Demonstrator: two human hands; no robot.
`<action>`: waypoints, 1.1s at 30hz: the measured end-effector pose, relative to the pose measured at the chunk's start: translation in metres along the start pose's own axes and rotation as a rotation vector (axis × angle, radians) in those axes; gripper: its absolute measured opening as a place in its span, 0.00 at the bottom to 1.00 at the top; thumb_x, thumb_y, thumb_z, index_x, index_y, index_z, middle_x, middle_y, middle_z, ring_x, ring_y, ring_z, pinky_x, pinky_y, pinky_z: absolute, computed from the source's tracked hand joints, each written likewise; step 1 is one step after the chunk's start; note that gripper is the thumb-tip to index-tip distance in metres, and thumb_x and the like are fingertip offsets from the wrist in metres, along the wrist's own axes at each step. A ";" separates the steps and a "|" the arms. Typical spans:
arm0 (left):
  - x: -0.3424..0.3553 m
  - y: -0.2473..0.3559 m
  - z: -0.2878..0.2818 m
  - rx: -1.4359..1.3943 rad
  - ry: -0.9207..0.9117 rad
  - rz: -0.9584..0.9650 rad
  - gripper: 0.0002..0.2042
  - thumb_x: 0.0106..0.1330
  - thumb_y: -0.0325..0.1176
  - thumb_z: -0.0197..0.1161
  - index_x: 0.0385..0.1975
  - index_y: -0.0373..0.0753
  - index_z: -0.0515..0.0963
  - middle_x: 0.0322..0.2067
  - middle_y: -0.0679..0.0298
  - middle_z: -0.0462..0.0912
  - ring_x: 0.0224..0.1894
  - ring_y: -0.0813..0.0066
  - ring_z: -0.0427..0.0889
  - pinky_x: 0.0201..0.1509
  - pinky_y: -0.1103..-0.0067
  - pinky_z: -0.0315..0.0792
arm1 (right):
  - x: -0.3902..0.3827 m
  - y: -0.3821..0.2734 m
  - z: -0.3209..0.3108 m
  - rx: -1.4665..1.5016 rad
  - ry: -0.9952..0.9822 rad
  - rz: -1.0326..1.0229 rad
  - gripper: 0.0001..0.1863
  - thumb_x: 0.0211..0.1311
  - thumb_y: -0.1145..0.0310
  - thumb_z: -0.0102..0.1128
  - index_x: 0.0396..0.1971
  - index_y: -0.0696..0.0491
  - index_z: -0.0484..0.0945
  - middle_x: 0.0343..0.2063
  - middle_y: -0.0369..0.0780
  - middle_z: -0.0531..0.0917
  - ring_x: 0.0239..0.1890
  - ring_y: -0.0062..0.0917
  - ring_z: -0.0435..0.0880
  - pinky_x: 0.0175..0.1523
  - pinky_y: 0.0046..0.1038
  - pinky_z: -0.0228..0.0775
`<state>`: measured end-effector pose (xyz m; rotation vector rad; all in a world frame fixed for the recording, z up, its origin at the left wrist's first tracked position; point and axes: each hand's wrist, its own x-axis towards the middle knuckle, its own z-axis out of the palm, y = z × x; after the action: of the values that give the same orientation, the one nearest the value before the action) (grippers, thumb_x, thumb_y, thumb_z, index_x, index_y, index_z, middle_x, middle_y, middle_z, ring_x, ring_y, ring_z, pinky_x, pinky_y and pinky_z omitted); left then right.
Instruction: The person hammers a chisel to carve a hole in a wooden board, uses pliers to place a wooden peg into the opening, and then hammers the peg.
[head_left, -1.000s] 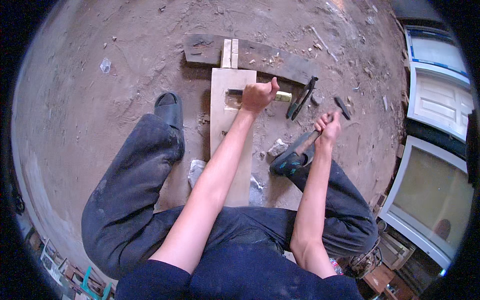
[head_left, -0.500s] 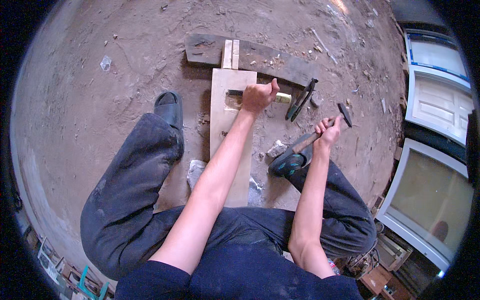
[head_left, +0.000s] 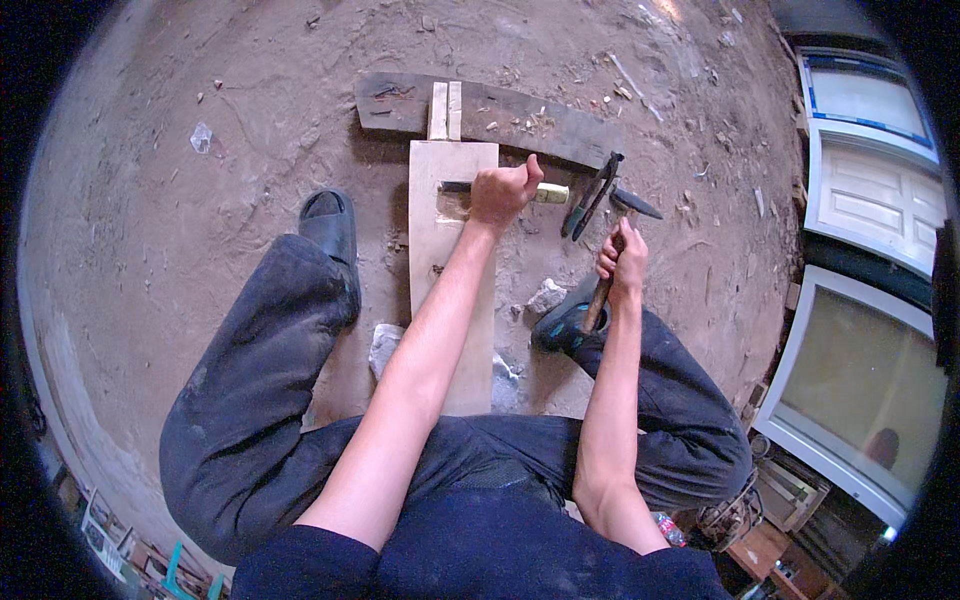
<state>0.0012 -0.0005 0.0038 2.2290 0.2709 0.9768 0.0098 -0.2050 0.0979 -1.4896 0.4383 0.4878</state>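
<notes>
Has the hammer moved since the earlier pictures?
Yes. The hammer in the right hand has swung left: its head is now nearer the pliers.

With the left grip (head_left: 505, 192), we are holding a chisel (head_left: 553, 193) crosswise over a pale board (head_left: 428, 235); with the right grip (head_left: 622, 262), we are holding a hammer (head_left: 598, 303) close to its head (head_left: 637, 205), near dark pliers (head_left: 606, 172). A grey plank (head_left: 490, 112) is lying beyond.
</notes>
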 end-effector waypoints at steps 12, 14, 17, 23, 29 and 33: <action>0.002 0.002 -0.003 -0.018 -0.033 -0.047 0.22 0.65 0.36 0.55 0.05 0.40 0.69 0.05 0.55 0.69 0.08 0.58 0.72 0.12 0.66 0.65 | -0.002 0.018 0.025 -0.714 -0.115 -0.162 0.07 0.50 0.70 0.59 0.25 0.57 0.73 0.15 0.32 0.72 0.17 0.17 0.69 0.23 0.25 0.62; 0.002 0.003 -0.004 -0.027 -0.037 -0.059 0.24 0.67 0.38 0.53 0.06 0.40 0.69 0.06 0.54 0.68 0.08 0.57 0.71 0.12 0.64 0.64 | 0.000 0.021 0.028 -0.794 -0.167 -0.237 0.09 0.50 0.69 0.60 0.28 0.58 0.75 0.16 0.32 0.73 0.17 0.16 0.69 0.23 0.24 0.62; 0.003 0.000 -0.004 -0.003 -0.016 -0.027 0.21 0.63 0.36 0.57 0.05 0.40 0.70 0.05 0.57 0.69 0.08 0.60 0.73 0.12 0.67 0.67 | -0.003 0.012 0.037 -0.676 -0.071 -0.214 0.11 0.49 0.68 0.60 0.31 0.59 0.76 0.17 0.33 0.75 0.19 0.18 0.70 0.24 0.25 0.63; 0.002 0.001 -0.004 -0.060 -0.064 -0.034 0.23 0.67 0.37 0.53 0.06 0.39 0.68 0.06 0.54 0.68 0.09 0.58 0.73 0.13 0.65 0.65 | 0.021 -0.119 0.029 -0.822 0.026 -0.536 0.12 0.54 0.67 0.55 0.33 0.59 0.78 0.21 0.35 0.75 0.22 0.19 0.70 0.27 0.23 0.63; 0.003 0.004 0.002 -0.037 -0.011 -0.006 0.23 0.66 0.35 0.55 0.04 0.40 0.67 0.05 0.56 0.68 0.08 0.61 0.72 0.12 0.67 0.64 | -0.045 -0.312 0.050 -1.421 0.085 -0.861 0.20 0.65 0.57 0.52 0.48 0.56 0.74 0.26 0.31 0.75 0.19 0.13 0.64 0.22 0.18 0.55; 0.001 -0.003 -0.010 0.007 -0.030 -0.028 0.23 0.64 0.34 0.57 0.03 0.40 0.67 0.05 0.57 0.68 0.07 0.62 0.71 0.11 0.68 0.64 | -0.034 -0.325 0.070 -1.696 0.083 -0.563 0.25 0.59 0.55 0.60 0.51 0.55 0.73 0.39 0.42 0.80 0.35 0.26 0.78 0.41 0.27 0.71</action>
<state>-0.0050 0.0069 0.0077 2.2388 0.2918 0.9282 0.1617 -0.1432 0.3885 -3.1103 -0.5621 0.2809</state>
